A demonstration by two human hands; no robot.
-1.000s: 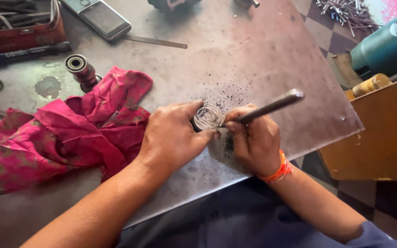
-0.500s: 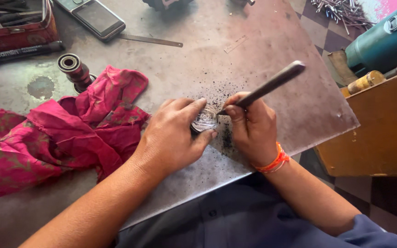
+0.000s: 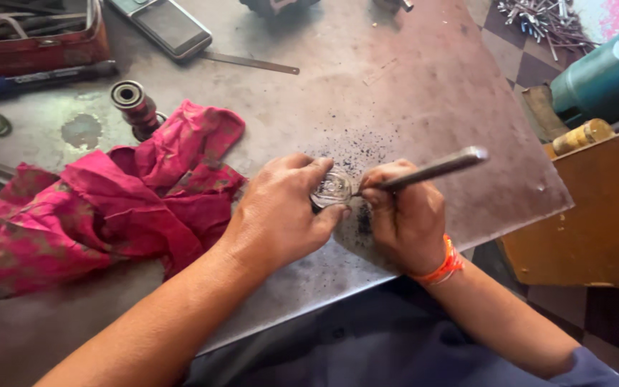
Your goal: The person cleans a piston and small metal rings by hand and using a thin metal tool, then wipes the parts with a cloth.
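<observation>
On the grey metal bench (image 3: 410, 86), the left hand (image 3: 277, 211) gripped a round metal part (image 3: 331, 188); the right hand (image 3: 402, 215) clasped a metal rod (image 3: 431, 169) against it.

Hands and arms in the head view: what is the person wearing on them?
Both hands are bare, no gloves. The right hand has an orange thread band round the wrist, and a blue sleeve shows at the upper arm. The left hand and its forearm carry nothing; no sleeve shows there.

Pink cloth (image 3: 102, 208), phone (image 3: 170, 27), nails (image 3: 539, 20)
</observation>
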